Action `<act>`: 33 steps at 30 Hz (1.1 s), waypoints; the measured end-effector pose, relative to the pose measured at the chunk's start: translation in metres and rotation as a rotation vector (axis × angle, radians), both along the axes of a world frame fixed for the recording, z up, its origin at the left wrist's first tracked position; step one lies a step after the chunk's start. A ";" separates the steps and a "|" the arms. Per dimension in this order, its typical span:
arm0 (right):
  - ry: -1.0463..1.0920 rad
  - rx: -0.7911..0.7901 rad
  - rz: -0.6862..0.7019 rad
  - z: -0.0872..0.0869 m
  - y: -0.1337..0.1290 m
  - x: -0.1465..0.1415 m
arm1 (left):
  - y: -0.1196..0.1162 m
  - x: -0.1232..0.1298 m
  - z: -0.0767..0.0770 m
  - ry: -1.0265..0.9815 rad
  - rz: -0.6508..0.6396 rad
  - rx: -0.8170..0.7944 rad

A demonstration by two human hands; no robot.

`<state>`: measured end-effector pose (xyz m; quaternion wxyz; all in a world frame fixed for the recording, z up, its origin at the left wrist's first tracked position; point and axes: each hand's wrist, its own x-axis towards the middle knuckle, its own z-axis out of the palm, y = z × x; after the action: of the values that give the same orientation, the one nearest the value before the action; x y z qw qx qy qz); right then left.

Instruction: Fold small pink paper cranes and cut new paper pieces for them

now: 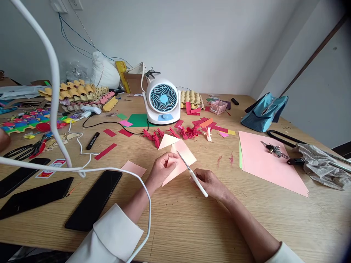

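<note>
My left hand (161,168) is closed on a pale pink sheet of paper (187,154), thumb and fingers pinching its left side. My right hand (210,183) grips a pair of scissors (197,182) with white handles, seen nearly edge-on. Their narrow metal blades point up and left across the sheet. Just beyond lies a lighter, angular paper piece (168,141), touching or overlapping the sheet's far end. A small pink paper rectangle (134,168) rests left of my left wrist. Twisted red paper shapes (156,138) form a row behind the sheet.
A white fan (163,98) stands at the back. Black phones (93,201) lie at left, below a white cable (55,73) hanging close to the camera. At right are pink sheets (268,160) with keys (274,149) on top and a blue bag (264,111).
</note>
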<state>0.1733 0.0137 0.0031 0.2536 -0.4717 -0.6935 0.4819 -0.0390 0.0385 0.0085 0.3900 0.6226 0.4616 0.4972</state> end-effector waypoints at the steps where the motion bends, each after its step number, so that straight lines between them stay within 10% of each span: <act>1: 0.004 0.002 0.002 -0.001 0.000 0.000 | 0.000 0.000 0.000 -0.005 -0.002 -0.004; 33: -0.059 0.044 0.007 -0.004 -0.001 -0.002 | 0.007 -0.004 -0.005 -0.269 0.127 -0.060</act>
<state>0.1709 0.0122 -0.0013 0.2419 -0.4777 -0.7127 0.4531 -0.0429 0.0458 0.0031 0.4345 0.5081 0.4582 0.5857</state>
